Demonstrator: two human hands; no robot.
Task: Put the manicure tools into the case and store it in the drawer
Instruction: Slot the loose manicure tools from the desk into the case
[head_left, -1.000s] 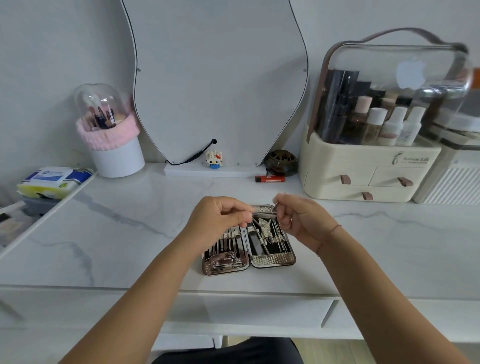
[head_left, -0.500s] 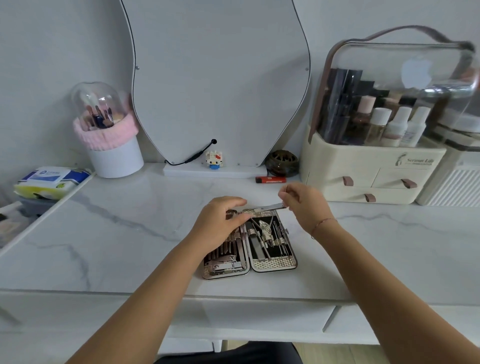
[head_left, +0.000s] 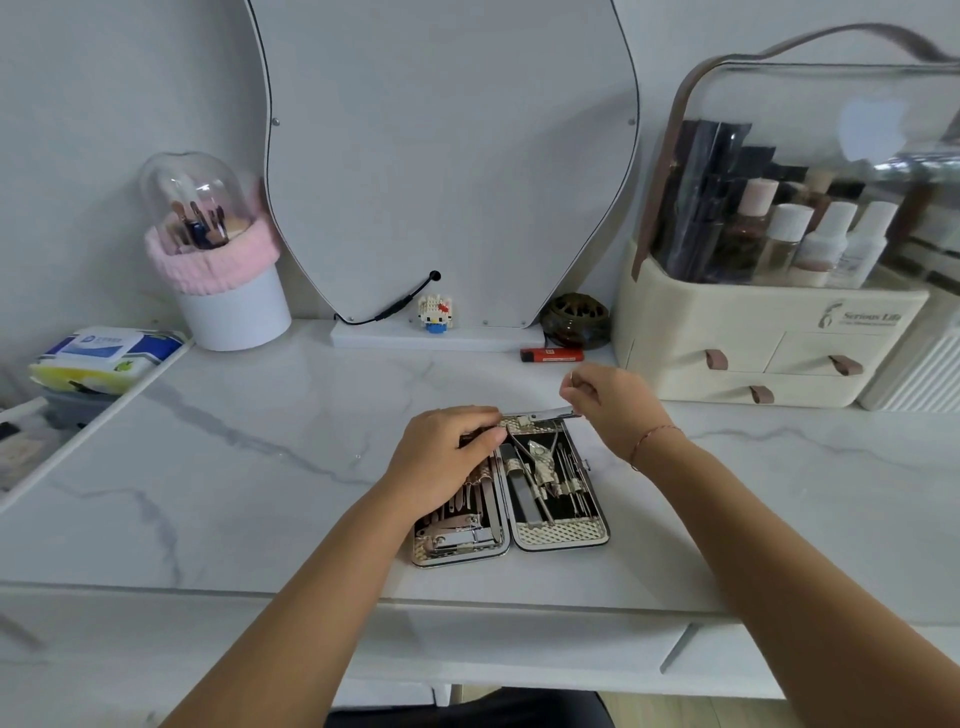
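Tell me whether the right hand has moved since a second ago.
Yes. The right hand has shifted right and away from the person, now past the far right corner of the open case, nearer the red lighter.

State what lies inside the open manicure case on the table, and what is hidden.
The manicure case lies open. Its right half shows nippers and thin metal tools in loops. The left hand covers the upper left half, hiding those slots; clippers show below it.
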